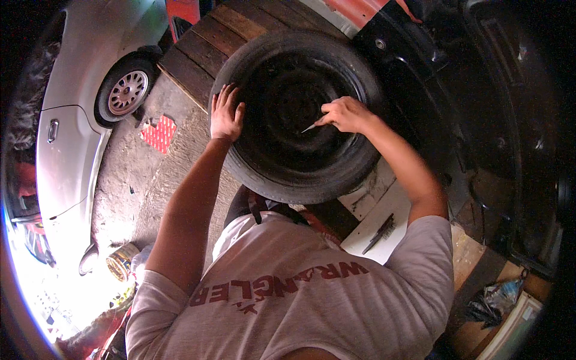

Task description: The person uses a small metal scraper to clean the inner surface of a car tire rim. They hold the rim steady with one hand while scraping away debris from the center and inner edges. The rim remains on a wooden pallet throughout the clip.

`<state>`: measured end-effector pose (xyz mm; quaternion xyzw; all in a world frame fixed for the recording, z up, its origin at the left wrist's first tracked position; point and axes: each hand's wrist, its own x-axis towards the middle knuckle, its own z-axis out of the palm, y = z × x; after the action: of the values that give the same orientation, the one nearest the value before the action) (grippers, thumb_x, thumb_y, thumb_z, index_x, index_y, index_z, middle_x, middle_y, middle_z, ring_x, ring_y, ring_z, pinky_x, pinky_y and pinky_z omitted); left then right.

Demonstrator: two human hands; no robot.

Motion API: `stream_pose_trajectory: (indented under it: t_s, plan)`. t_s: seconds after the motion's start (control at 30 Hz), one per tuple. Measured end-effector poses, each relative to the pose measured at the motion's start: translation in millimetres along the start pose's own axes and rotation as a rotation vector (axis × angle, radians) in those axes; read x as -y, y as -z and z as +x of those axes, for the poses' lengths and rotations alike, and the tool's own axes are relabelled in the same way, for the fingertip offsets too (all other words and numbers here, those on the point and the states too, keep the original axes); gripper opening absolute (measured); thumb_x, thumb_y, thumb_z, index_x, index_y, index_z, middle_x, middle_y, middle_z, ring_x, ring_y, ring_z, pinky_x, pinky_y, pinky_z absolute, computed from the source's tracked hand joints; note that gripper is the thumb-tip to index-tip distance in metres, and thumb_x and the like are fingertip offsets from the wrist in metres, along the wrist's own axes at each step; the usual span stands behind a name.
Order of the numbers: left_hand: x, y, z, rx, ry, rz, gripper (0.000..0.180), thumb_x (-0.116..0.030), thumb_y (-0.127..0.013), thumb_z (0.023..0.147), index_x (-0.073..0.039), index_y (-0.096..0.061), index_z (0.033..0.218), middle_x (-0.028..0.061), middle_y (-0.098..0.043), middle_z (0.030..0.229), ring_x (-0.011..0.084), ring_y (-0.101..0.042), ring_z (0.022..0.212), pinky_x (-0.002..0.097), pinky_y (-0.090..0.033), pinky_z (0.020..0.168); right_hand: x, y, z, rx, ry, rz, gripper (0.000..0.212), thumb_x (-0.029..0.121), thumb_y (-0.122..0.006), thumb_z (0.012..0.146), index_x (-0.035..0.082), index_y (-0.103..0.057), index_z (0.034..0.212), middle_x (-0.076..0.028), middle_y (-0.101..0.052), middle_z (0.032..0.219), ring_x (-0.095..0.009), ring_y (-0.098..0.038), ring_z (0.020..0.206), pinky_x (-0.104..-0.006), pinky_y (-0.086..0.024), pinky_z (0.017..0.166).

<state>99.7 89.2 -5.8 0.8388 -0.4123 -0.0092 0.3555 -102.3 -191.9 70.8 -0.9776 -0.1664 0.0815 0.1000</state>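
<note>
A large black tyre on a dark wheel rim lies in front of me, with its inner face in shadow. On the tyre's left side my left hand rests, fingers stretched out and holding nothing. Over the right part of the rim is my right hand, closed round a thin, pale, pointed tool. The tool's tip points left and down, toward the middle of the wheel; I cannot tell whether it touches the rim. My fingers hide the tool's other end.
A silver car stands at the left. Wooden planks lie beyond the tyre, and a red patterned sheet is on the floor. Several dark thin rods lie on a white board. Black body panels fill the right side.
</note>
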Motion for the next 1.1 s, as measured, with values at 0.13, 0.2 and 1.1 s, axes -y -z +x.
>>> stream_pose_trajectory:
  t_s: [0.13,0.2,1.1]
  plan:
    - [0,3,-2,-0.012,0.017,-0.007,0.049,-0.038,-0.039,0.093,-0.010,-0.044,0.134,0.0118,-0.040,0.143,0.0305,-0.027,0.138,0.0457,-0.015,0.114,-2,18,1,-0.041,-0.048,0.000,0.031,0.004,-0.061,0.076,0.022,-0.073,0.099,-0.007,-0.057,0.078,-0.026,-0.062,0.078,-0.0382,-0.051,0.068]
    - [2,2,-3,-0.008,0.017,-0.003,0.049,-0.038,-0.039,0.094,-0.010,-0.044,0.134,0.0116,-0.039,0.143,0.0304,-0.027,0.138,0.0456,-0.014,0.115,1,25,-7,0.000,-0.044,0.026,0.032,0.004,-0.061,0.076,0.023,-0.073,0.099,-0.007,-0.057,0.078,-0.026,-0.062,0.077,-0.0384,-0.051,0.068]
    - [6,1,0,0.006,0.003,0.015,0.049,-0.037,-0.039,0.094,-0.009,-0.043,0.134,0.0114,-0.039,0.143,0.0294,-0.026,0.139,0.0451,-0.014,0.115,8,8,5,0.129,-0.193,0.128,0.032,0.006,-0.066,0.077,0.024,-0.072,0.104,-0.006,-0.064,0.087,-0.025,-0.064,0.083,-0.0369,-0.052,0.073]
